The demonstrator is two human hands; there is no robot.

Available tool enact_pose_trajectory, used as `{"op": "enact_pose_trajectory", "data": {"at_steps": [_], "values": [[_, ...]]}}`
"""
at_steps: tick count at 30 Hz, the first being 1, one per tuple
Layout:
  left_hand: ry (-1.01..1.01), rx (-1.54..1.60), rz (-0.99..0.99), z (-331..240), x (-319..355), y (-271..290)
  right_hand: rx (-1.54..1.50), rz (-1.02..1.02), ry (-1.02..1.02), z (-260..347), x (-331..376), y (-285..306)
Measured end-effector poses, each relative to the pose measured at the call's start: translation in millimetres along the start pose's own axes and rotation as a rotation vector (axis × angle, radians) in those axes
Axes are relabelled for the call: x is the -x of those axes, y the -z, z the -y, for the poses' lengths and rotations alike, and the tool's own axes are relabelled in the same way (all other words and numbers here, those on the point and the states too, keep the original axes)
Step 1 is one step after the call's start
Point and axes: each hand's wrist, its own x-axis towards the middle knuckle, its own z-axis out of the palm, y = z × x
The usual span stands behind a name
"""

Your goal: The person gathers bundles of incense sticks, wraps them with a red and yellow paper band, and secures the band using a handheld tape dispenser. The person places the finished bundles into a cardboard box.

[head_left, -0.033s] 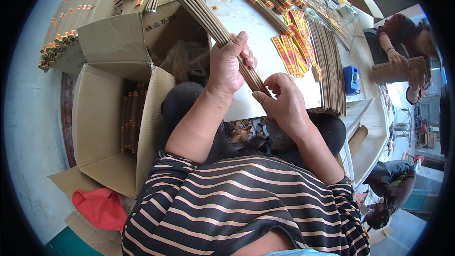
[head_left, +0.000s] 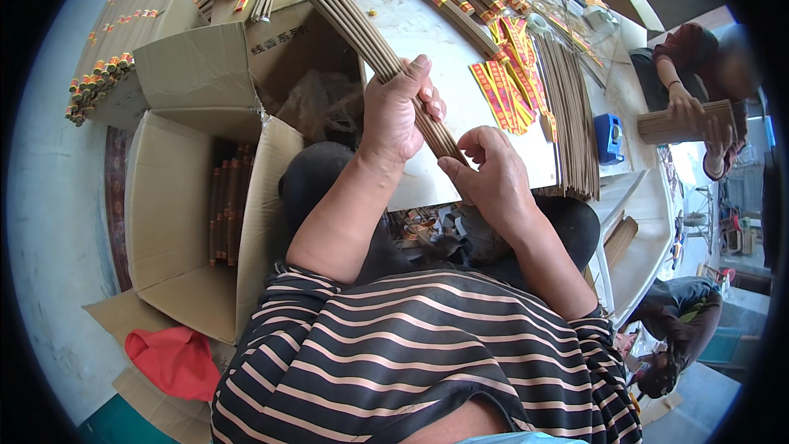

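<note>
A loose bundle of thin brown incense sticks (head_left: 349, 23) slants across the near edge of the white table, its far end up and to the left. My left hand (head_left: 397, 111) is closed around the middle of it. At the near end, my right hand (head_left: 493, 168) pinches the sticks between thumb and curled fingers; the very tips are partly hidden there. Beyond my right hand lie red and yellow paper bands (head_left: 514, 74). Right of these bands is a broad row of loose incense sticks (head_left: 567, 115).
Banded bundles (head_left: 440, 0) lie at the table's back. A blue tape dispenser (head_left: 609, 138) stands right. An open carton (head_left: 185, 197) at my left contains banded bundles (head_left: 230, 205); more are stacked (head_left: 115, 41) behind it. A co-worker (head_left: 686, 74) at the right holds a thick stick bundle (head_left: 682, 123).
The co-worker's thick bundle has shifted slightly to the left, with the hands on it. My own hands and the sticks in them show no visible movement.
</note>
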Motion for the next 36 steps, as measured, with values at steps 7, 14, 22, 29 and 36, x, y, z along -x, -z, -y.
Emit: {"op": "enact_pose_trajectory", "data": {"at_steps": [7, 14, 22, 29, 36], "values": [[-0.004, -0.005, 0.016, 4.5, 2.0, -0.6, 0.068, 0.093, -0.128, 9.3, -6.1, 4.3], [-0.016, -0.009, -0.026, 5.5, 1.7, -0.7, -0.022, 0.137, -0.190, 11.9, -11.2, 8.3], [-0.018, -0.036, -0.044, 8.7, -0.6, 3.2, -0.041, 0.196, -0.136, 8.1, -15.8, 11.6], [-0.018, -0.041, -0.074, 7.3, -1.3, 2.8, -0.142, 0.276, -0.153, 7.6, -18.8, 20.1], [0.032, -0.061, -0.171, 7.0, -2.4, 5.3, -0.089, 0.237, -0.110, 13.3, -17.4, 22.3]]}}
